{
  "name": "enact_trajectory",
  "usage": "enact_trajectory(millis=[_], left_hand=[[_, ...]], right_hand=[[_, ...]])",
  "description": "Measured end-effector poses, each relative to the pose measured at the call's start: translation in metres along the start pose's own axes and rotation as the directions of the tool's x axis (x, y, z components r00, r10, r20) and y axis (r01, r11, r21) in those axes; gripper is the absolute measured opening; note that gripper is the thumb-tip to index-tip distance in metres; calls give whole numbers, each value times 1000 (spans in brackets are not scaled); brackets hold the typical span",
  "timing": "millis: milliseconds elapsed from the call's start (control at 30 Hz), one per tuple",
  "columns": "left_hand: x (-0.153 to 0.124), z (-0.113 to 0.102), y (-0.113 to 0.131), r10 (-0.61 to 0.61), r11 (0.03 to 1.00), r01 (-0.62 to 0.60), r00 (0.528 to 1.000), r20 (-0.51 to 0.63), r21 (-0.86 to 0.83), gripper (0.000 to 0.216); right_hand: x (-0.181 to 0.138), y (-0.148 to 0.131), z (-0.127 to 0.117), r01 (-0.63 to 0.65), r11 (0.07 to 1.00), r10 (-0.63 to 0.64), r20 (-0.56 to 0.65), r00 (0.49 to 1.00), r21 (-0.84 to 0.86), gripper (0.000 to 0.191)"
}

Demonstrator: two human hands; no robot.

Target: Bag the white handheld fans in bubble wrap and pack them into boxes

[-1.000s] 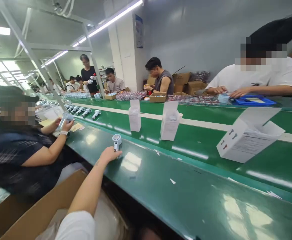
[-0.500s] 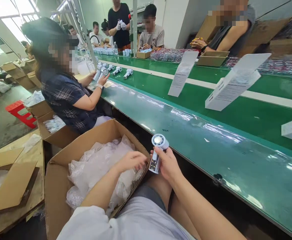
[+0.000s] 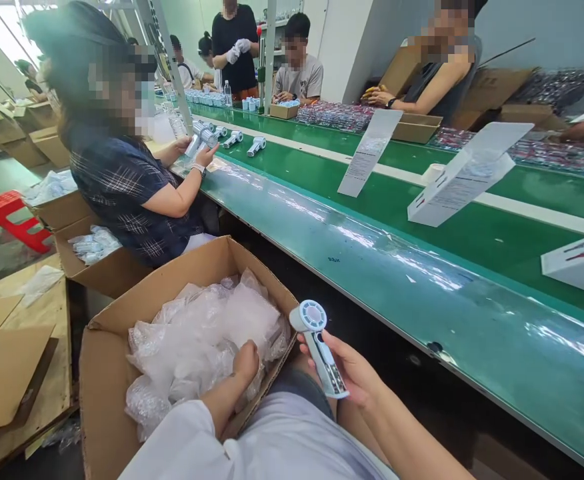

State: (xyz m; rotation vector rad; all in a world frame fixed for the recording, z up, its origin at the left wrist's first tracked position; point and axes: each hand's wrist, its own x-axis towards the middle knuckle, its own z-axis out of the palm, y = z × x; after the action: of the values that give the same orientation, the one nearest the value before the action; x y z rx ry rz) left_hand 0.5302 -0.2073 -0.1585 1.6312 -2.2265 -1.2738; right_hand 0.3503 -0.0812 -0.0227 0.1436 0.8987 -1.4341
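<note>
My right hand (image 3: pixel 355 370) is wrapped round the handle of a light-blue and silver handheld fan (image 3: pixel 313 316), held tilted above my lap with its round head up and left. My left hand (image 3: pixel 247 363) is down among clear bubble-wrap bags (image 3: pixel 197 333) in an open cardboard box (image 3: pixel 107 387) on my left. Its fingers are curled against one bag and partly hidden.
A green conveyor (image 3: pixel 292 167) with a metal edge runs past my right side. On it stand white cartons (image 3: pixel 452 190) and several fans (image 3: pixel 257 147). Beside me a co-worker (image 3: pixel 122 180) holds fans; a red stool (image 3: pixel 15 220) stands behind.
My left hand has moved from beside the fan down and left into the bubble-wrap bags. My right hand has lowered the fan slightly and turned it, with its head now leaning left.
</note>
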Motion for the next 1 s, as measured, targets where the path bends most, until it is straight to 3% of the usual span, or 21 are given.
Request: enact_trajectory(millis=[167, 300, 400, 467, 533, 600, 667, 800, 900, 967, 1000], left_hand=[[-6, -35, 25, 192, 967, -189, 981, -4, -169, 12], [-26, -68, 55, 439, 794, -372, 898, 30, -481, 11], [-34, -80, 64, 360, 709, -219, 930, 77, -670, 17], [-36, -83, 64, 226, 630, -58, 968, 111, -774, 27], [-37, -85, 65, 124, 546, 22, 986, 107, -837, 35], [-39, -86, 69, 118, 549, -18, 991, 57, -836, 35], [-40, -87, 78, 183, 613, -114, 983, 0, -782, 30], [-34, -85, 105, 218, 660, -209, 972, -82, -721, 26], [-31, -87, 121, 253, 700, -283, 957, -144, -656, 25], [-36, -91, 125, 421, 734, -473, 880, -221, -486, 22], [-40, -95, 124, 551, 710, -605, 796, -250, -360, 20]], right_hand=[[5, 14, 13, -43, 975, 73, 127, 989, -219, 37], [11, 22, 26, -139, 941, 200, 173, 964, -310, 68], [12, 19, 27, -155, 939, 231, 230, 945, -306, 79], [10, 16, 24, -145, 933, 242, 273, 931, -330, 68], [9, 16, 20, -133, 928, 229, 253, 940, -348, 58], [6, 18, 18, -129, 932, 205, 200, 958, -338, 55], [2, 21, 19, -111, 938, 172, 161, 972, -329, 53], [-7, 22, 27, 20, 928, 30, 129, 991, -372, 49], [-14, 17, 32, 87, 925, -41, 131, 991, -369, 56], [-18, 13, 33, 98, 932, -51, 142, 989, -350, 63], [-21, 11, 33, 106, 935, -58, 149, 987, -338, 66]])
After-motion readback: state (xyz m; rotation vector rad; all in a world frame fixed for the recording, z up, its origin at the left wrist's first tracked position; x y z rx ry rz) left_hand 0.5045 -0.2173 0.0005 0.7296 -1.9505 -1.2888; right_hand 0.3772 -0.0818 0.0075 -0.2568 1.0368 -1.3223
